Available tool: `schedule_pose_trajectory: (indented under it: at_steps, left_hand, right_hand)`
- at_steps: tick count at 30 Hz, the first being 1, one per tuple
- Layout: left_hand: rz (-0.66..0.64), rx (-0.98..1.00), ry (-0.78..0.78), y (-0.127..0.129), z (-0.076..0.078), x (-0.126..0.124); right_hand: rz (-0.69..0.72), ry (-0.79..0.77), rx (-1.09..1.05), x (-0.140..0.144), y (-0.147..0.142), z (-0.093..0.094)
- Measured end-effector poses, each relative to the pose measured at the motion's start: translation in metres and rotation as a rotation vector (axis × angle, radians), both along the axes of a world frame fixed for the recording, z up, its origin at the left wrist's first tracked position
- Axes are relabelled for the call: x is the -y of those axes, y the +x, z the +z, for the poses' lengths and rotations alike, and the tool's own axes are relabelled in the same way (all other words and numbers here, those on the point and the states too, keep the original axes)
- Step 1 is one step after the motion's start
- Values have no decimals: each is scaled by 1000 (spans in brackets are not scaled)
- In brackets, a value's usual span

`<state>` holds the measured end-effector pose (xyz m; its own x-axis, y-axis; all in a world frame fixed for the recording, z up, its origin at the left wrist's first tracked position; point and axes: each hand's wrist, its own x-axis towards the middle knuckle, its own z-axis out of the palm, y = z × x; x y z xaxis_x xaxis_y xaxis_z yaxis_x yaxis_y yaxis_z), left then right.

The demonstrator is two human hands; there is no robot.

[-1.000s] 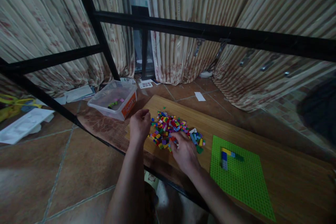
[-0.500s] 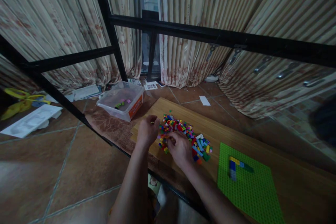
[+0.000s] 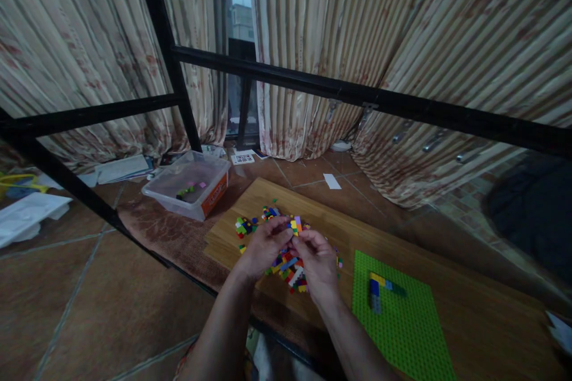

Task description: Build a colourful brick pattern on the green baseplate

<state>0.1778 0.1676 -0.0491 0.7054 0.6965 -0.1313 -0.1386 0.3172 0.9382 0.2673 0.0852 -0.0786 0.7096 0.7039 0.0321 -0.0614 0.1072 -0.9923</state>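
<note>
My left hand (image 3: 267, 247) and my right hand (image 3: 316, 259) are close together above a loose heap of small coloured toy bricks (image 3: 289, 274). Both are closed, thumbs and fingers pinched, with the fingertips almost meeting. What they pinch is too small and covered to make out. Yellow, orange and purple bricks (image 3: 297, 224) show just past the fingertips; I cannot tell whether these are held or lie in the heap. Right of my hands lies a green studded baseplate (image 3: 402, 327), bearing an angled row of yellow, blue and grey bricks (image 3: 375, 290).
The heap and baseplate rest on a wooden board (image 3: 263, 193). A clear plastic box (image 3: 179, 208) with a few bricks inside stands to the left. Black metal bars (image 3: 268, 74) cross in front of curtains (image 3: 313, 18). A white card (image 3: 332, 181) lies on the tiled floor.
My hands have come closer together, fingertips now nearly meeting. The bricks are spread differently, with a separate cluster to the left. The view has shifted, so the box and baseplate appear further left.
</note>
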Motion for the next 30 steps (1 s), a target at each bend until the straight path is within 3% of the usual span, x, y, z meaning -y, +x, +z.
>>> schedule_pose_trajectory:
  at_steps: [5, 13, 17, 22, 25, 28, 30]
  left_hand:
    - [55, -24, 51, 4, -8, -3]
    - [102, -137, 424, 11, -23, 3]
    - [179, -167, 517, 15, -27, 8]
    - [234, -183, 531, 16, -30, 9]
    - [207, -163, 448, 16, -32, 7]
    - [154, -134, 308, 16, -34, 5]
    - [141, -130, 294, 16, -32, 4]
  right_hand:
    - [24, -146, 166, 9, 14, 6]
    - [6, -126, 258, -8, 17, 12]
    - [-92, -91, 151, -18, 12, 3]
    - [-140, -5, -140, -23, 8, -3]
    - [-125, 21, -284, -23, 8, -3]
    - [-127, -27, -358, -23, 12, -5]
    - [-101, -86, -331, -22, 16, -8]
